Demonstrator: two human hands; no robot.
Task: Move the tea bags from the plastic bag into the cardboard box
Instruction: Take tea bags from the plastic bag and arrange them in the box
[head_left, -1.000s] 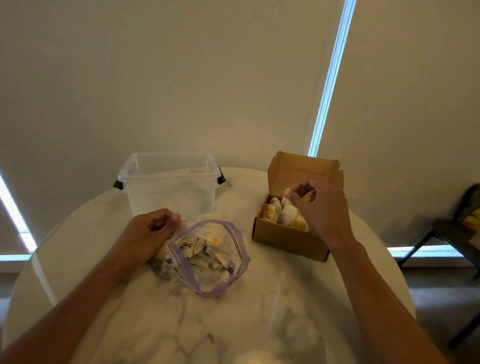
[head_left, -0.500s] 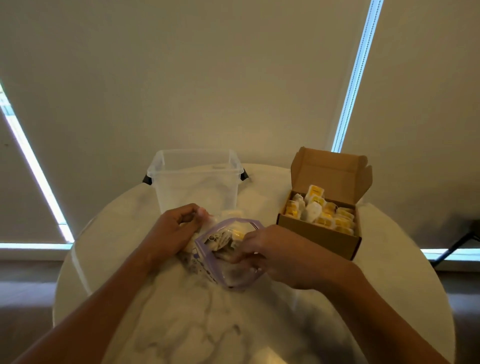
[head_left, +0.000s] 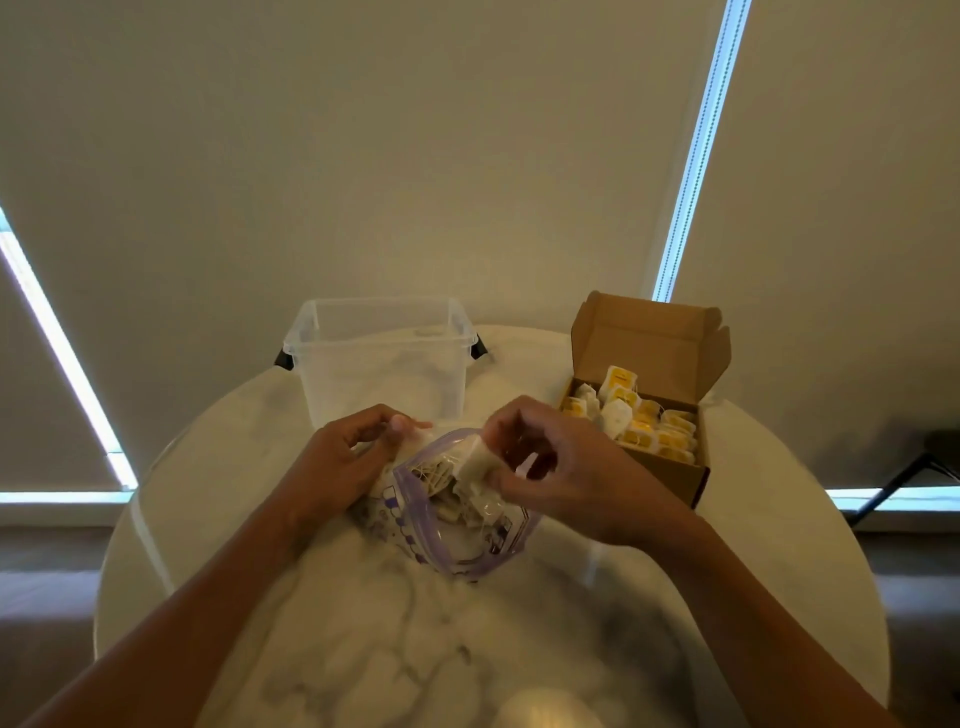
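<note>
One pale tea bag (head_left: 472, 464) is pinched in the curled fingers of the right hand (head_left: 566, 478) just above the mouth of the plastic bag (head_left: 457, 551). The bag lies open on the marble surface (head_left: 467, 649) and holds a loose heap of tea bags (head_left: 432, 475), too tangled to count. The left hand (head_left: 337, 462), fingers curled, grips the bag's far edge; one cardboard box (head_left: 670, 474), lid up, stands to the right packed with yellow-tagged tea bags (head_left: 636, 423), and one clear tub (head_left: 384, 358) sits behind.

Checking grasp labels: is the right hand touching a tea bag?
Touching. Head view: the right hand pinches a tea bag just above the plastic bag mouth.
</note>
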